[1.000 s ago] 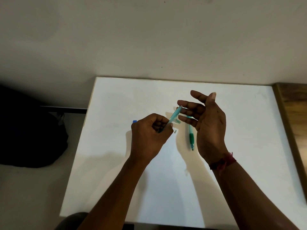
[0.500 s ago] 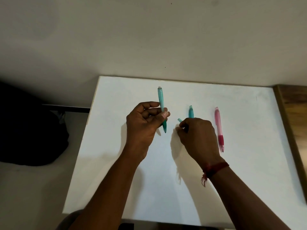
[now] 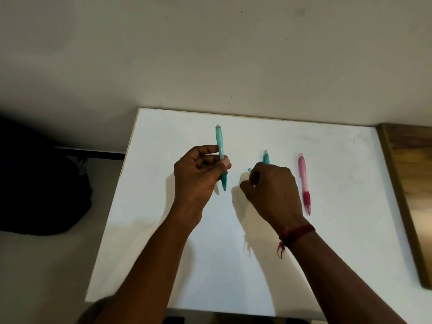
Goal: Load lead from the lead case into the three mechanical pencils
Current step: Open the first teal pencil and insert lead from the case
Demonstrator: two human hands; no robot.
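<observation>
Your left hand (image 3: pixel 198 176) pinches the teal mechanical pencil (image 3: pixel 220 146) mid-barrel — likely light and slick, so take the darker grip. Right hand (image 3: pixel 273 192) curls at a small teal piece (image 3: pixel 249 170) — hold unclear.

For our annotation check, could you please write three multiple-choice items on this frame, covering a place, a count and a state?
1. Where is the translucent pink mechanical pencil?
A. on the floor
B. on the white table, right of the right hand
C. in a cup
2. How many mechanical pencils show?
A. one
B. two
C. three
3. What is the left hand doing?
A. gripping a translucent teal mechanical pencil
B. lying flat
C. pointing upward
Key: B, it lies free on the table; C, the held one, a second teal pencil under the right hand, and the pink one; A, its fingers curl round the barrel.
</observation>
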